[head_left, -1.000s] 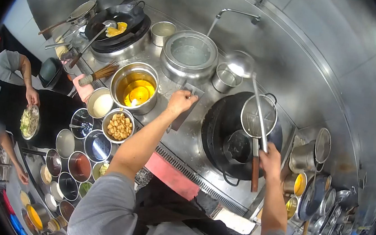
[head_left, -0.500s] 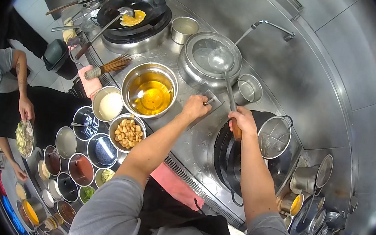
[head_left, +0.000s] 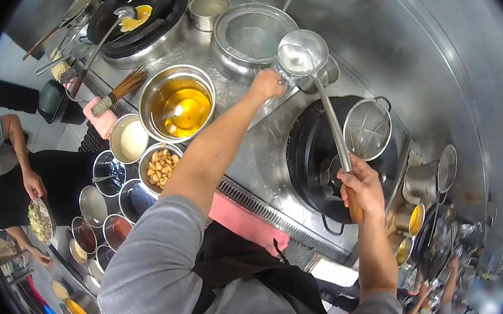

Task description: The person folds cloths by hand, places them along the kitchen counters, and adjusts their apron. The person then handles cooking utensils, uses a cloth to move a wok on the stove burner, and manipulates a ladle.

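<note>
My right hand (head_left: 360,189) grips the wooden handle of a long metal ladle (head_left: 334,116). The ladle's bowl holds clear liquid and is beside the round water pot (head_left: 225,48), over the edge of a small metal pot (head_left: 330,74). My left hand (head_left: 267,85) is closed at the far end of a flat metal strip (head_left: 273,109) on the worktop, close to the water pot. What its fingers hold is hidden. Below my right forearm's far side sits a black wok (head_left: 309,156) with a wire strainer (head_left: 368,130) resting over it.
A steel bowl of yellow oil (head_left: 178,103), a bowl of peeled cloves or nuts (head_left: 161,166) and several sauce pots stand left. Another wok (head_left: 108,37) holds fried egg and a ladle. A co-worker's hand (head_left: 34,185) holds a plate of food. Water runs from a tap.
The ladle has come out of the water pot and moved right, now carrying liquid. My right hand has drawn back towards me. My left hand has shifted forward and right. The view has turned.
</note>
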Demonstrator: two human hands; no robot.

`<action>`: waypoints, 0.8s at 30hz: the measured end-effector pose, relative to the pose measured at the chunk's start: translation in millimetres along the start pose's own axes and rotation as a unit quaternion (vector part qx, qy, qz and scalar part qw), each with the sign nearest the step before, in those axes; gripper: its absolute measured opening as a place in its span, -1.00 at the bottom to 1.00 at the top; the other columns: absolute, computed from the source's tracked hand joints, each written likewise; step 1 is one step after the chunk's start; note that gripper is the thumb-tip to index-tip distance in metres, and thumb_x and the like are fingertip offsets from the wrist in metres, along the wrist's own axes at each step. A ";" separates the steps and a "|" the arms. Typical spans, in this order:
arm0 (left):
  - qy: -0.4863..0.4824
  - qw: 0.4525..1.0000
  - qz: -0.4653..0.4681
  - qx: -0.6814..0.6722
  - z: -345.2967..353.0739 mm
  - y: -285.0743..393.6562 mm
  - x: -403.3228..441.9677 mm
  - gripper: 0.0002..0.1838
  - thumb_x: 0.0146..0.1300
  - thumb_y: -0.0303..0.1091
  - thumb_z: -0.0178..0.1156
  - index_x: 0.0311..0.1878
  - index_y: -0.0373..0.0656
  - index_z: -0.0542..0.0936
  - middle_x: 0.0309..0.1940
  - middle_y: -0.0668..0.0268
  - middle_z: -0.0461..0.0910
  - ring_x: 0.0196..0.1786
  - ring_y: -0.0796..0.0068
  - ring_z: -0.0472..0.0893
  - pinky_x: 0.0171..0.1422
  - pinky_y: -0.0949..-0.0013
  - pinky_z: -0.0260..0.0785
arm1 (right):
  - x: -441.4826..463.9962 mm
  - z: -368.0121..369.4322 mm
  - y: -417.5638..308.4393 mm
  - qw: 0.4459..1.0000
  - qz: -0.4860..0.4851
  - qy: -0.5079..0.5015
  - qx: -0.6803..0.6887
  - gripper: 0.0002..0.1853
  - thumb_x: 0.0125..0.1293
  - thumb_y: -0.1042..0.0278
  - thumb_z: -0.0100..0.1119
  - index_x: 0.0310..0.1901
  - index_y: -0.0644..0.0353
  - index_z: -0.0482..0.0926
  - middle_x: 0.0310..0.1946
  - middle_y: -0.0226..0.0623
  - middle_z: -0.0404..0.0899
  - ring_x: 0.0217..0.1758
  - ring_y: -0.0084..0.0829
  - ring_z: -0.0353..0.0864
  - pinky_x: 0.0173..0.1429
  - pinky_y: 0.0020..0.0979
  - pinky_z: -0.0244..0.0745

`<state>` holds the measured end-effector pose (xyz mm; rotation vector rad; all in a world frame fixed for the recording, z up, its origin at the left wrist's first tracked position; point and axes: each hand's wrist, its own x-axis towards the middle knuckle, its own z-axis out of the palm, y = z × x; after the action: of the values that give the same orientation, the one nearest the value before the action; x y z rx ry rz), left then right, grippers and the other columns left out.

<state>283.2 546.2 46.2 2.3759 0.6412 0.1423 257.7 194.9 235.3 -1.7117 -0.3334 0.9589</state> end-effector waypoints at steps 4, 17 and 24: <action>-0.009 0.998 0.066 0.014 12.1 12.4 8.8 -0.50 0.09 0.07 0.24 -0.12 -0.20 0.70 -0.02 -0.06 0.63 0.13 -0.02 0.57 0.26 0.07 0.39 | -46.7 -14.1 14.3 0.996 -0.003 0.046 -0.074 -0.37 0.20 0.64 0.20 0.33 0.44 0.28 -0.26 -0.23 0.56 -0.62 -0.52 0.49 -0.65 -0.52 0.38; 0.031 0.972 -0.175 -0.151 -6.5 2.8 -60.1 -0.54 0.33 -0.16 -0.01 -0.12 -0.49 0.60 -0.19 -0.18 0.66 -0.36 0.01 0.73 -0.18 0.12 0.60 | -132.0 -87.4 110.5 0.851 -0.124 0.300 -0.413 -0.37 0.13 0.61 0.23 0.31 0.18 0.42 -0.24 0.04 0.60 -0.26 0.02 0.63 -0.13 -0.13 0.52; 0.049 0.911 -0.294 -0.286 11.4 -21.0 -102.8 -0.62 0.30 -0.29 0.14 0.03 -0.41 0.58 -0.04 0.03 0.58 -0.18 0.16 0.66 -0.42 0.15 0.64 | -133.4 -151.2 173.0 0.740 -0.084 0.289 -0.601 -0.30 0.16 0.57 0.13 0.39 0.03 0.29 -0.08 0.00 0.53 -0.17 0.09 0.60 -0.12 0.02 0.53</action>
<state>187.7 503.9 30.7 1.5470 1.1552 0.1558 243.5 -56.1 149.3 -2.9542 -0.7641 -0.1196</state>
